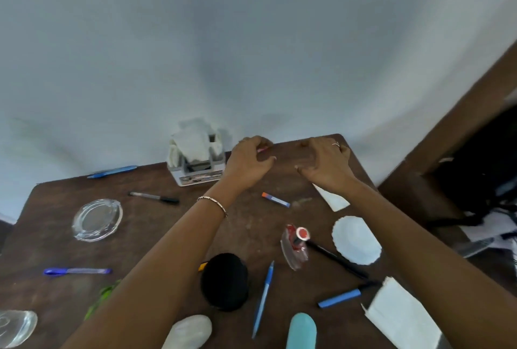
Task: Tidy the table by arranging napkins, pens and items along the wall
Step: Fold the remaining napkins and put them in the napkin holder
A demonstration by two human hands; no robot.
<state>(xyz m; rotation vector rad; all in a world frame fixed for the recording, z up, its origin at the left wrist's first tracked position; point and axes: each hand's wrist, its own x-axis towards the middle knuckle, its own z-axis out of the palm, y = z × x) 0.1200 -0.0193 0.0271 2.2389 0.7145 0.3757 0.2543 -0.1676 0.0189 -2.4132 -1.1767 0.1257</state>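
Pink, slender, pen-like item [263, 149]: pinched in the curled fingertips of the left grip [249, 159], centre of frame, at the far edge of the table [50, 245], close under the wall [251, 41].

Right grip [324, 159]: just right of the left, fingers curled downward over a blurred patch. Whether it holds anything cannot be told.

Step in hand, by judgement: laying a pen in line along the wall, right of the napkin holder [195, 158]. The next move calls for letting the pink item lie parallel to the wall, then drawing back for a loose piece nearby, likely the short marker [275, 199].

Outward from the grips:
- Napkin holder: white, boxy, stuffed with soft crumpled napkins, against the wall.
- Short marker: orange-tipped, blue-bodied, stubby, mid-table.
- Folded napkin [331, 199]: white, flat, sharp-cornered, partly under the right forearm.
- Round paper mat [356, 239]: white, scalloped rim.
- Small clear bottle [296, 245]: red cap, glossy, tilted.
- Black marker [154, 197]: left of centre, slim.
- Glass ashtray [97, 220]: clear, thick, oval, at left.
- Blue pen [112, 171]: upper left, already at the wall edge.
- Further pens, blue and black, lie scattered across the lower frame, well apart from the wall.
- Table: dark brown wood, scuffed.
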